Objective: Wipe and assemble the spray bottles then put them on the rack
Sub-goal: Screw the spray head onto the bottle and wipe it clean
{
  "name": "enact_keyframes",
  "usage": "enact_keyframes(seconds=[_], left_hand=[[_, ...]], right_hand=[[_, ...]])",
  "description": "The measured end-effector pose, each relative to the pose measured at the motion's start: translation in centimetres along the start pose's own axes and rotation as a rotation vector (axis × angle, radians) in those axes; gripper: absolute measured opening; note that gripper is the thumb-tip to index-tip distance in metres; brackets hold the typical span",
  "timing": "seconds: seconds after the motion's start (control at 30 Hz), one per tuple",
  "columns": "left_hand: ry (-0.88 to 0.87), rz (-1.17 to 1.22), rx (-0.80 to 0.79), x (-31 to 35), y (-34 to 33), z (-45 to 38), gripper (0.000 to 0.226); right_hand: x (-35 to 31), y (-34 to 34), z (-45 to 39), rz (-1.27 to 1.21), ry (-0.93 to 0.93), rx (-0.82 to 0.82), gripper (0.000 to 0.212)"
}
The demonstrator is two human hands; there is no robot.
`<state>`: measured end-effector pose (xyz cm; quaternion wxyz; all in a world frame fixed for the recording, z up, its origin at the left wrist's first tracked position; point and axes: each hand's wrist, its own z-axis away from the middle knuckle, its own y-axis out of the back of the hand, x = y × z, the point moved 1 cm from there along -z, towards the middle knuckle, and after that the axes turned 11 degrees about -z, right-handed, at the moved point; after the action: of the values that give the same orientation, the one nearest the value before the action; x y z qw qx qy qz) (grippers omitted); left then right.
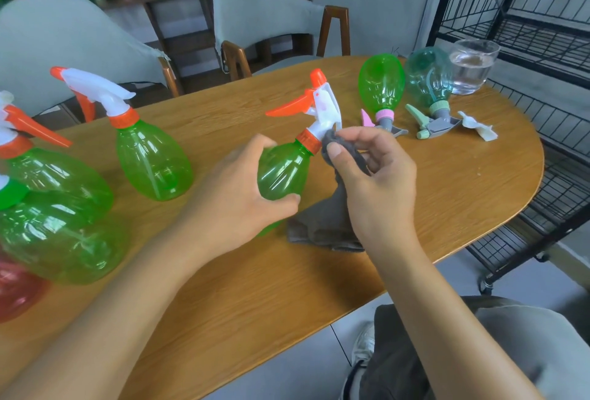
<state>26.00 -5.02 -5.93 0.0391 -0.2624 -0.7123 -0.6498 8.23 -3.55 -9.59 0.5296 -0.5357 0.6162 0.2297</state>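
My left hand (242, 195) has its grip wrapped round the belly of a green spray bottle (281, 172), tilted above the wooden surface (447, 182) with its orange-and-white trigger head (316, 105) pointing up and away. My right hand (373, 176) pinches a grey cloth (329, 208) between thumb and fingers, bunched against the bottle's neck just under the orange collar, its tail trailing onto the surface. Another assembled green bottle (150, 157) stands to my left. The black wire rack (523, 35) stands off to my right.
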Motion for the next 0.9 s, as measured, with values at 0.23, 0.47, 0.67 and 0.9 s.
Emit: enact_keyframes(seconds=[0.23,0.47,0.67,0.9], left_hand=[[0.011,0.01,0.011,-0.7,0.3,-0.4,0.051],[-0.015,-0.024,-0.037,-0.7,0.5,-0.2,0.054],[0.007,0.019,-0.016,-0.8,0.6,-0.2,0.051],[0.005,-0.007,-0.046,-1.1,1.2,-0.2,0.059]], right_hand=[[0.3,-0.3,0.5,0.069,-0.045,-0.169,0.012],[-0.4,0.0,-0.1,0.026,0.112,0.025,0.013],[0.3,-0.2,0.3,0.045,0.005,-0.171,0.012],[-0.1,-0.3,0.3,0.083,0.059,-0.112,0.015]])
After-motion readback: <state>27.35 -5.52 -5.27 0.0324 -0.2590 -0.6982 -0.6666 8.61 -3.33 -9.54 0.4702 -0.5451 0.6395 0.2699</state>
